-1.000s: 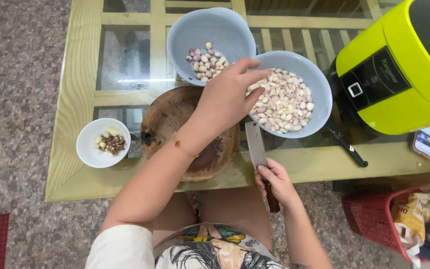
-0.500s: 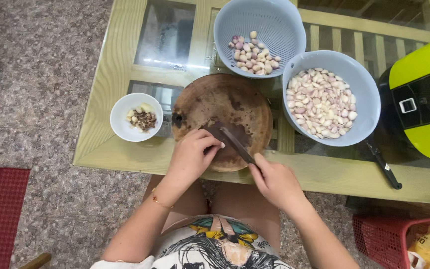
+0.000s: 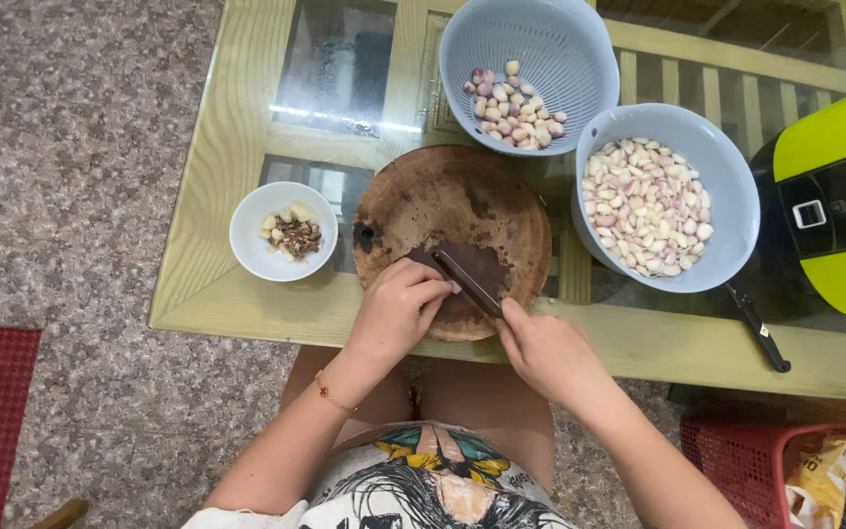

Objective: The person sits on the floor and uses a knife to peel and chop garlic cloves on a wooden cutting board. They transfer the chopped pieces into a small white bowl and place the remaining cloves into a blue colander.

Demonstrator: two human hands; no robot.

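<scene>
The right hand (image 3: 550,353) had its grip clamped on the handle of a knife (image 3: 469,282), whose blade lay flat across the round wooden cutting board (image 3: 452,211) on the tabletop (image 3: 237,147). The left hand (image 3: 399,309) pressed curled fingers on the blade's near end; whether it pinched anything could not be told.

glass-topped wooden table (image 3: 237,147) | round cutting board (image 3: 443,201) | two colanders | small bowl (image 3: 257,245) | green appliance (image 3: 834,196)
</scene>
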